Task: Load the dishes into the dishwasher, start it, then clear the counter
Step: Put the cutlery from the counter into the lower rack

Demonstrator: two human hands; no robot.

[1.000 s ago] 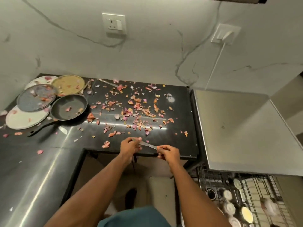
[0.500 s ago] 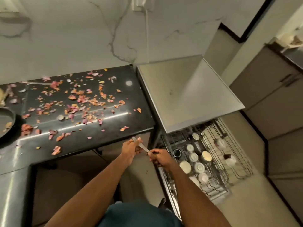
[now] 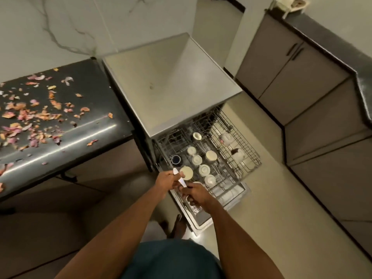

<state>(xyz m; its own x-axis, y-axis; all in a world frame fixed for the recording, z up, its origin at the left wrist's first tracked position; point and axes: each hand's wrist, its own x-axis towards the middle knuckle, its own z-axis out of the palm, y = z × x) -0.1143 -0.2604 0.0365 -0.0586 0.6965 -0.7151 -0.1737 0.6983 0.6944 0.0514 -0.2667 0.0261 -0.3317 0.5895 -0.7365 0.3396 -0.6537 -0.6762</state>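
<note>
Both hands are seen in the head view, held close together above the front edge of the pulled-out dishwasher rack (image 3: 227, 150). A pale, slender utensil (image 3: 179, 177), blurred but seemingly a spoon or knife, is held between them: its upper end is pinched by the curled fingers of the left hand (image 3: 168, 179), and its lower end is gripped by the right hand (image 3: 194, 193), whose fingers are curled round it. The utensil is tilted, running from upper left to lower right, just beside a cream round dish (image 3: 186, 172) standing in the rack.

Several upturned pale cups (image 3: 196, 160) are seen in rows in the wire rack, with a dark blue cup (image 3: 176, 159) at its left edge and clear glassware (image 3: 226, 138) on its right side. The open dishwasher door (image 3: 227, 200) is seen lying below the rack, over the floor. The grey dishwasher top (image 3: 171, 83) is seen behind the rack, against the marbled wall.

To the left, a black desk (image 3: 84, 137) is strewn with pink and orange peel scraps (image 3: 36, 115). Brown cabinets (image 3: 285, 65) under a dark counter are seen on the right. A teal garment and a foot on the floor are visible at the bottom of the view.
</note>
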